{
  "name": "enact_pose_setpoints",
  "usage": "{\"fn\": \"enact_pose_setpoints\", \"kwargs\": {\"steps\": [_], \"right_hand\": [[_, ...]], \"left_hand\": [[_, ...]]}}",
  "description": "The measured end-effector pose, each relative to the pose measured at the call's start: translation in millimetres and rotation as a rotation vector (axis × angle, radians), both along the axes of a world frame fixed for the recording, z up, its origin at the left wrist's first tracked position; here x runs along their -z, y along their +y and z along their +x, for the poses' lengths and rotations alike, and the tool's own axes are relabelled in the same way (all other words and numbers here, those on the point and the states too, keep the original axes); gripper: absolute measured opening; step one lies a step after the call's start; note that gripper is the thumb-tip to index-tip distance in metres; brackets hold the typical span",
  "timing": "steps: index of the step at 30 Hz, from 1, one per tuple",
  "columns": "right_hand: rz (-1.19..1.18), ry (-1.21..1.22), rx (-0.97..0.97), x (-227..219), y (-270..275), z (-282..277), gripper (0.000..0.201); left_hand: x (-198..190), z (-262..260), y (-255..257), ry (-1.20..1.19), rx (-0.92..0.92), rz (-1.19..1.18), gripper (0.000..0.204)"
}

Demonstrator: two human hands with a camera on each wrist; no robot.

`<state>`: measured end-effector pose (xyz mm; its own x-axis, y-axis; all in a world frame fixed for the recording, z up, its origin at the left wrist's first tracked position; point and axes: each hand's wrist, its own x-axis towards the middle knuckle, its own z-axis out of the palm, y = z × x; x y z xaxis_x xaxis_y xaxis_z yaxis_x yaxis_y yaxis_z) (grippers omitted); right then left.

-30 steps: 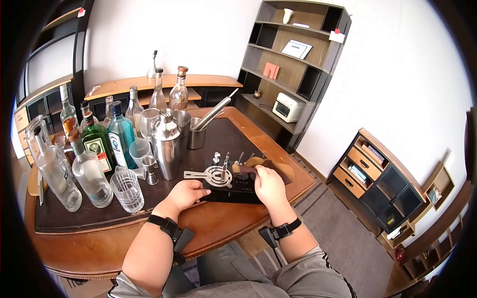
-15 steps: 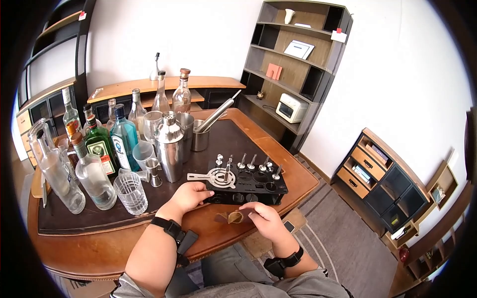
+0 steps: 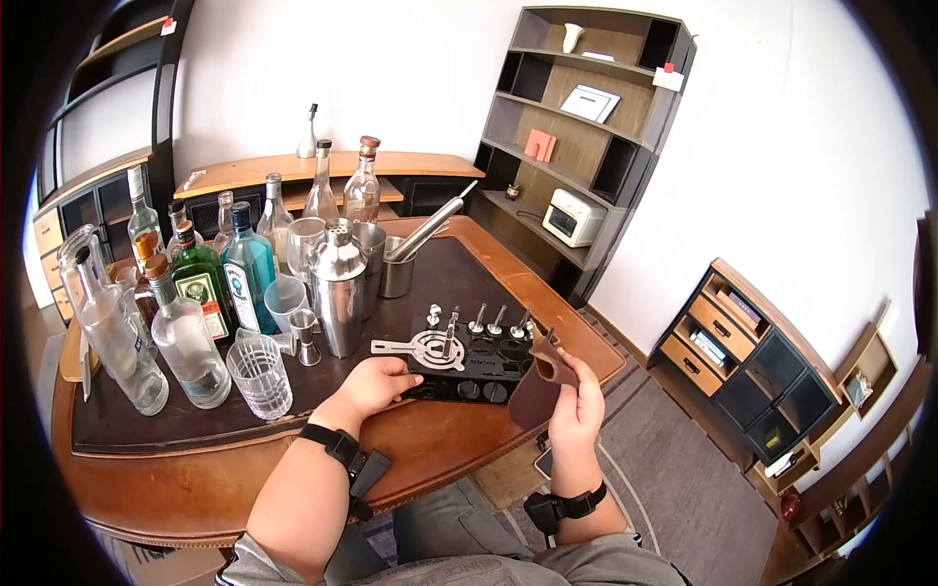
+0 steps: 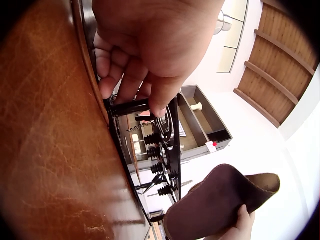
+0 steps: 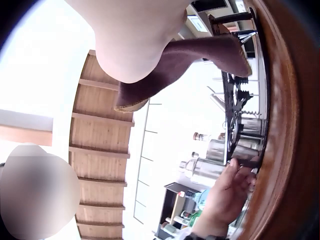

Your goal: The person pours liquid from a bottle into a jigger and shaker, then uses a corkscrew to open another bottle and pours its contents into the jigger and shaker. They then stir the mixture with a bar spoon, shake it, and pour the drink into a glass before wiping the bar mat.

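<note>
In the head view, my left hand (image 3: 376,389) grips the near left end of a black bar tool rack (image 3: 469,391). The left wrist view shows its thumb on the rack's top plate (image 4: 173,145) and the fingers curled at the end panel. A flat metal strainer (image 3: 420,349) lies on top, with several bottle pourers (image 3: 477,320) upright behind it. My right hand (image 3: 576,405) pinches a piece of brown leather (image 3: 533,398) by its upper edge, beside the rack's right end. The leather (image 4: 210,200) hangs bent, its tan inner face partly showing, and hides that end of the rack.
Left of the rack stand a steel cocktail shaker (image 3: 340,303), a jigger (image 3: 306,337) and a cut-glass tumbler (image 3: 259,376). Several bottles (image 3: 200,288) crowd the left side. A metal cup (image 3: 396,280) with long tools is behind. The table's rounded edge (image 3: 449,459) runs close in front.
My right hand drew the leather from over the rack's right part to low in front of it, then raised it to the rack's right end. My left hand stays on the rack.
</note>
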<state>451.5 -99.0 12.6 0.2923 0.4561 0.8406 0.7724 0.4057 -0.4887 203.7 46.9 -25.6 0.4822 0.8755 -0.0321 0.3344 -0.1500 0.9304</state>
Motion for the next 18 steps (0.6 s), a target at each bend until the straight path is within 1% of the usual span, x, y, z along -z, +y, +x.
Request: {"fn": "enact_pose_setpoints", "kwargs": {"steps": [1,3,4,5,7,9,10,13,14,17,18], "right_hand": [[-0.032,-0.088,0.04,0.9,5.6,-1.3,0.038],[-0.153,-0.263,-0.005,7.5,21.1,-3.3,0.035],[-0.275,-0.285,-0.014,23.3,31.8,-0.8,0.031],[-0.423,-0.404,0.124,25.3,30.4,-13.6,0.03],[-0.356,-0.381,0.121,36.2,36.2,-31.3,0.031],[-0.317,-0.403,0.049,45.9,41.4,-49.8,0.034],[-0.308,-0.417,0.034,47.1,43.4,-60.4,0.036],[-0.279,-0.464,-0.008,47.5,52.5,-86.6,0.039],[-0.287,-0.497,-0.032,47.0,57.0,-92.8,0.039],[-0.322,-0.581,-0.099,41.7,63.4,-106.9,0.04],[-0.331,-0.588,-0.102,38.9,62.2,-108.0,0.039]], "left_hand": [[-0.7,0.0,-0.5,0.001,0.001,-0.003,0.031],[-3.5,-0.3,-1.7,0.002,0.001,-0.008,0.033],[-4.5,-0.6,-1.7,0.006,0.003,-0.007,0.031],[-5.4,-1.1,-1.9,0.01,0.003,-0.006,0.03],[-7.3,-1.5,-3.5,0.009,0.004,0.001,0.028],[-9.3,-1.5,-6.0,-0.001,0.008,0.017,0.026],[-3.5,-2.8,-1.3,-0.002,0.024,0.007,0.02],[5.0,-0.7,-1.2,-0.141,0.013,0.054,0.018],[-2.1,-2.6,-1.7,-0.023,0.023,0.078,0.022],[-5.1,-1.5,3.6,-0.017,0.114,0.215,0.021],[11.2,1.5,13.9,-0.017,0.114,0.372,0.023]]}}
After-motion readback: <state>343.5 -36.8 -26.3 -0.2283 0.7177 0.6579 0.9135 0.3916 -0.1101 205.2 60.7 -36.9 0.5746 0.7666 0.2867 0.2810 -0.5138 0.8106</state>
